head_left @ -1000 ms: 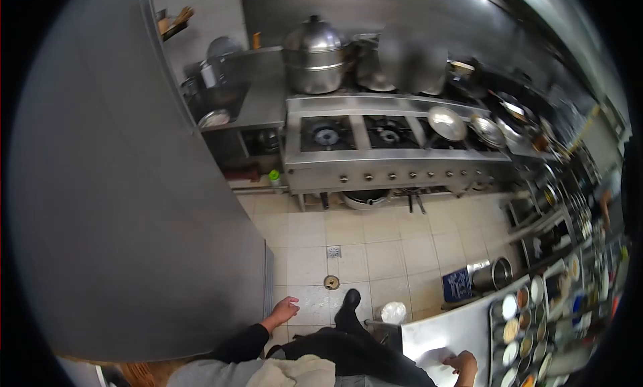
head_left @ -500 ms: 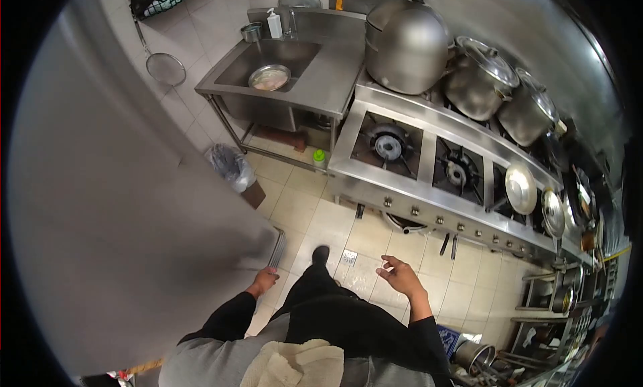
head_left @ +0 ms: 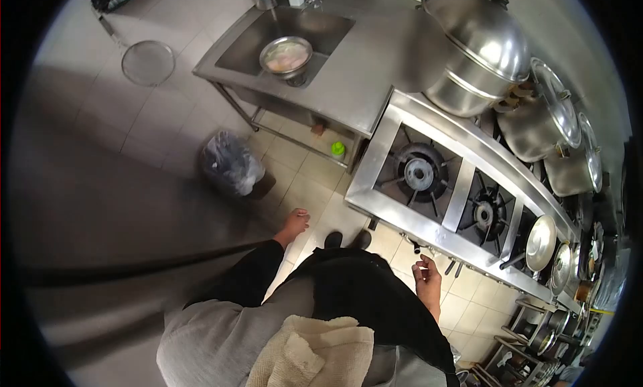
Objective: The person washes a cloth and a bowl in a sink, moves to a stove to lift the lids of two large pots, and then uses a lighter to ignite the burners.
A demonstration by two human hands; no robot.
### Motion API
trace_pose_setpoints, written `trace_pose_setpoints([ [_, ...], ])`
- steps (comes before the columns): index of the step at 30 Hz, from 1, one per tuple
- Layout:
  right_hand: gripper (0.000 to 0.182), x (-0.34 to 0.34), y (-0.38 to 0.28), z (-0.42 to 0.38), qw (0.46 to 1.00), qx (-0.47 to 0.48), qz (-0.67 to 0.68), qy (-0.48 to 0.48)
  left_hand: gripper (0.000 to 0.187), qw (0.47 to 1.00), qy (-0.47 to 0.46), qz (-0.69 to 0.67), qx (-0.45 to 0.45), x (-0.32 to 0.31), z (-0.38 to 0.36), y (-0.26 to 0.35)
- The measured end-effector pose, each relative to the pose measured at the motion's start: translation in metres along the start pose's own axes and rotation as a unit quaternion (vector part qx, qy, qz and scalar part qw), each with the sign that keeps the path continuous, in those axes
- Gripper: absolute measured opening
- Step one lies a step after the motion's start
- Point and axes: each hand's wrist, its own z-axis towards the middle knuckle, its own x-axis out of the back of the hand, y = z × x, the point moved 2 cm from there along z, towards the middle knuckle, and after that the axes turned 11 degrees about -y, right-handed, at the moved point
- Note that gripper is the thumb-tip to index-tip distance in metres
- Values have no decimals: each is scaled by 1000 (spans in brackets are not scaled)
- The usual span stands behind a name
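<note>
My left hand [head_left: 295,225] hangs out in front of my body, over the tiled floor, with its fingers loosely bent and nothing visible in it. Nearest to it is a bin [head_left: 231,162] lined with a clear bag. Close to the front of the stove [head_left: 429,216], my right hand [head_left: 426,280] is held low, its fingers half curled and slightly apart, also with nothing visible in it. A metal bowl [head_left: 286,56] with pale pinkish pieces in it stands in the sink [head_left: 244,52] ahead.
A large lidded steamer pot [head_left: 469,58] and other lidded pots [head_left: 536,125] line the back of the stove. A pan [head_left: 540,243] rests on its right part. A strainer [head_left: 148,62] hangs on the left wall. A grey panel [head_left: 134,213] fills the left side. Racks [head_left: 522,337] stand at lower right.
I have moved forward toward the sink and stove, which appear nearer. My left hand has come away from the grey panel's edge. Both my feet now show together.
</note>
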Motion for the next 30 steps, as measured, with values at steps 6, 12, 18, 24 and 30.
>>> trace_pose_setpoints([
  [6,32,41,-39,113,992,124,-22,-1,49,961,58,221,-154,-10,61,73],
  [12,32,63,-91,180,989,139,21,34,64,900,-175,263,-300,-93,29,269],
  [18,30,17,-116,226,989,76,115,45,73,673,-209,523,-479,-126,93,358],
  [24,33,-47,-173,256,984,25,115,130,65,686,-304,396,-529,-86,135,419],
  [30,34,-50,-227,271,985,20,49,162,50,812,-168,289,-478,21,211,497],
])
